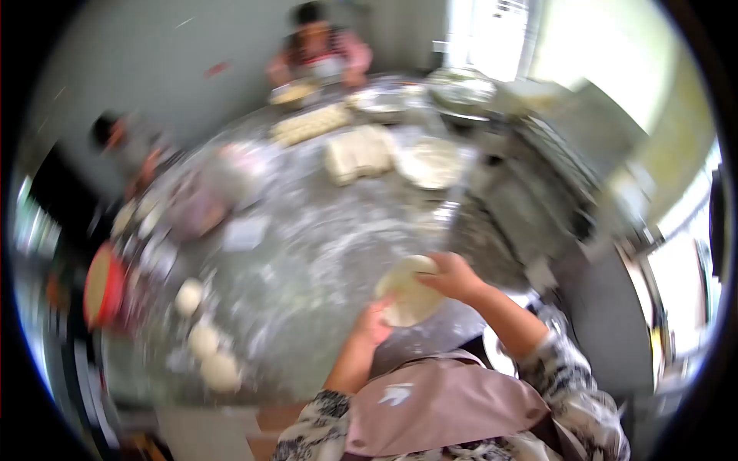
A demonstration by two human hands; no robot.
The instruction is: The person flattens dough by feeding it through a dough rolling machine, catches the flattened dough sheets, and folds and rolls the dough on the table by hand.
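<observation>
A round, flat sheet of dough (411, 296) is held up between my two hands, above the near side of a floury table. My left hand (374, 321) grips its lower left edge. On the upper right edge, my right hand (452, 276) has the dough between thumb and fingers. The fingers behind the sheet are hidden, and the picture is blurred. To the left on the tabletop lie several pale dough balls (205, 340).
The grey table (307, 269) is dusted with flour. Farther back are a block of dough (359, 154), a floury round plate (430, 163), plastic bags (204, 196) and bowls. A red basin (105, 286) stands left. Two people (319, 54) are across the table; machinery (530, 169) stands right.
</observation>
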